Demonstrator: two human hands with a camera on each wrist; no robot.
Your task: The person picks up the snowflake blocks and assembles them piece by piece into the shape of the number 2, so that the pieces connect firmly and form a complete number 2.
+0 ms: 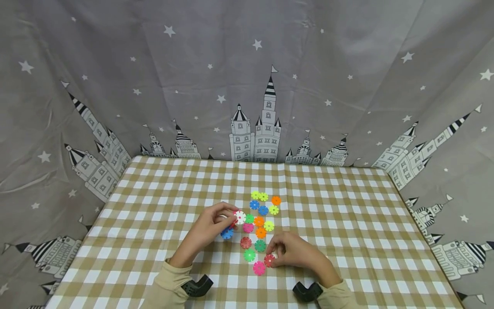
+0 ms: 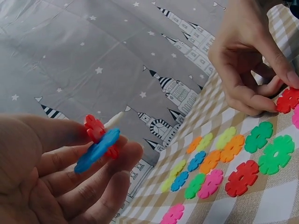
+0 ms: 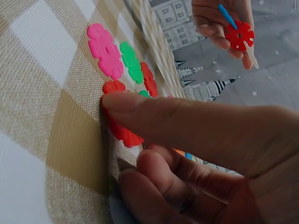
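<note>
My left hand (image 1: 206, 225) is raised over the left edge of the disc group and pinches a small joined piece of notched plastic snowflake discs. It is made of a red disc (image 2: 95, 128), a blue disc (image 2: 98, 150) and a white disc (image 1: 239, 217), slotted together at angles. Low over the cloth, my right hand (image 1: 299, 251) pinches another red snowflake disc (image 3: 125, 133) with the thumb over its face. That disc lies at the near end of the group, beside a pink disc (image 1: 259, 268) and a light green disc (image 1: 249, 255).
Several loose discs spread away from me on the checked tablecloth (image 1: 162, 206), including an orange disc (image 1: 275, 200), a blue disc (image 1: 254, 204) and a dark green disc (image 1: 260, 245). Behind the table hangs a grey curtain (image 1: 185, 77) printed with castles and stars.
</note>
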